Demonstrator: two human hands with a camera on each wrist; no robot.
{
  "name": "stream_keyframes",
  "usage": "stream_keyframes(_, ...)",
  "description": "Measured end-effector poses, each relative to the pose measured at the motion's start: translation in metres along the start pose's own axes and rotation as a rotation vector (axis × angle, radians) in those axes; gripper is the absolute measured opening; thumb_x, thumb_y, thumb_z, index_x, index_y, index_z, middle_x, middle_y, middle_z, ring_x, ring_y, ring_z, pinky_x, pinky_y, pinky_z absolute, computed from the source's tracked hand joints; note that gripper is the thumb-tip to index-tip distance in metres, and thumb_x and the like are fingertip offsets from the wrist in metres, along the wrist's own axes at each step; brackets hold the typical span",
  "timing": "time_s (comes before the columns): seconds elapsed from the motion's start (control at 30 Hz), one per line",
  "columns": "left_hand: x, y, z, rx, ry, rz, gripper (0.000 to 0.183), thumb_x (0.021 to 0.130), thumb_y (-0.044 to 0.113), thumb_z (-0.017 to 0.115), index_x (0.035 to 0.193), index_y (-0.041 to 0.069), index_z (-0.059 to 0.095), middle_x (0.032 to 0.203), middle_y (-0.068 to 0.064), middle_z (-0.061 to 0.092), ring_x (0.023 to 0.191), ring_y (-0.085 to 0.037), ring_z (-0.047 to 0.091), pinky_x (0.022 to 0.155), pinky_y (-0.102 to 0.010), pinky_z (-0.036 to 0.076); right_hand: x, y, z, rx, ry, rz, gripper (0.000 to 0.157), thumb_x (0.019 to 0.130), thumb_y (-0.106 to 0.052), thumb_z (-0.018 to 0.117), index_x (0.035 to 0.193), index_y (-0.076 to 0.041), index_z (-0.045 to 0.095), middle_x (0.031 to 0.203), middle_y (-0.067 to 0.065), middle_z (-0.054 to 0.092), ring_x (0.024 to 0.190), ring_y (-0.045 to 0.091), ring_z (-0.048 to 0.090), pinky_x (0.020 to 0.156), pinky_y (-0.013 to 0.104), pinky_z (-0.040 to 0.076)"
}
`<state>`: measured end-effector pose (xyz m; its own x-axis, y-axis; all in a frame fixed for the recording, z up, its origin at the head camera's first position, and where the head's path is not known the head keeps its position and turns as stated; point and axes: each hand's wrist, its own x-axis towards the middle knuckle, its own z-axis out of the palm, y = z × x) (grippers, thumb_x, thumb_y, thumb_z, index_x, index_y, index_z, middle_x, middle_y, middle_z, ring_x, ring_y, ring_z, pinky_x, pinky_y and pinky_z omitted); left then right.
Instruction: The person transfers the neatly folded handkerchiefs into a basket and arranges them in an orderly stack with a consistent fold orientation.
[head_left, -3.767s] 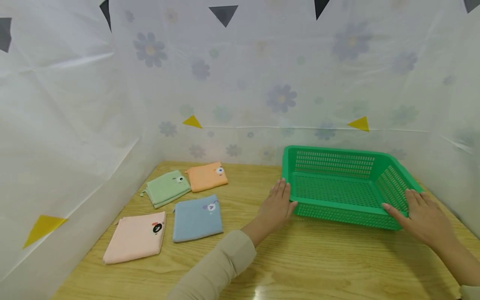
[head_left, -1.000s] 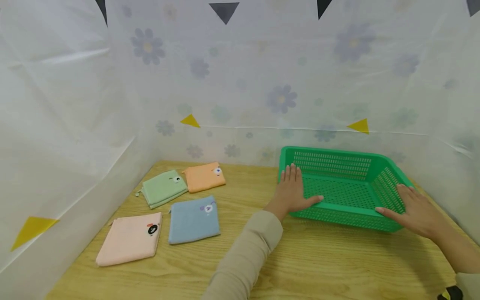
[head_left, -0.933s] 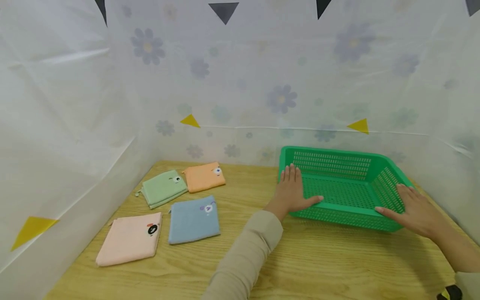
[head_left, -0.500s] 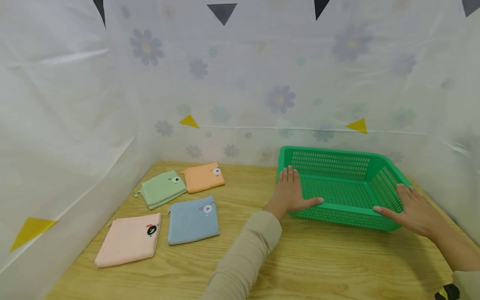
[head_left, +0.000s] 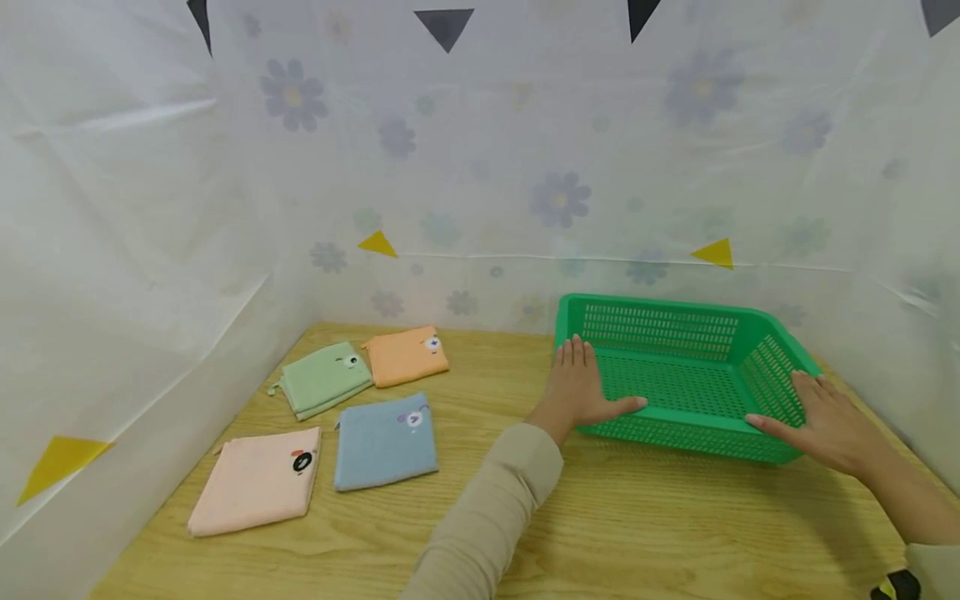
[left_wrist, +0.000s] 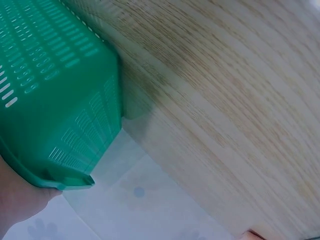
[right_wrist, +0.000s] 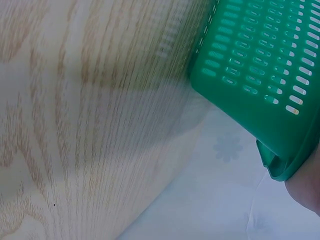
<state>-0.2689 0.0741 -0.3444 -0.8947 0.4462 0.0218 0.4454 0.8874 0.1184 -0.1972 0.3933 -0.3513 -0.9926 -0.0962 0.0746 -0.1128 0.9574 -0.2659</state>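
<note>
A green plastic basket with slotted walls stands on the right of the table in the head view. My left hand rests on its near left corner, fingers straight over the left rim and thumb along the front rim. At the near right corner, my right hand lies with its fingers over the right rim and its thumb on the front rim. Both wrist views show the basket's outer wall, with part of the left hand and of the right hand at the rim. The fingers' undersides are hidden.
Folded small towels lie on the left of the wooden table: green, orange, blue and pink. White flower-printed sheeting encloses the back and sides, close behind the basket.
Since the oldest frame, my left hand has shifted right and forward onto the basket's corner, its thumb spreading along the front rim. In the last second, hands and basket stay nearly still.
</note>
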Motion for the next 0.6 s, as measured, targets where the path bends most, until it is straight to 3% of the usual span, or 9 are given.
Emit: stream_keyframes(0.6, -0.002, -0.0024, 0.0012, -0.002, 0.002, -0.022, 0.106, 0.079, 0.081, 0.028, 0.149, 0.007, 0.004, 0.157, -0.011, 0.002, 0.146, -0.022, 0.004, 0.119, -0.033, 0.007, 0.0028, -0.0038, -0.0006, 0.014, 0.005, -0.017, 0.097, 0.091, -0.05, 0.048, 0.14, 0.02, 0.001, 0.138, 0.048, 0.007, 0.127, 0.063, -0.002, 0.095, 0.074, 0.011)
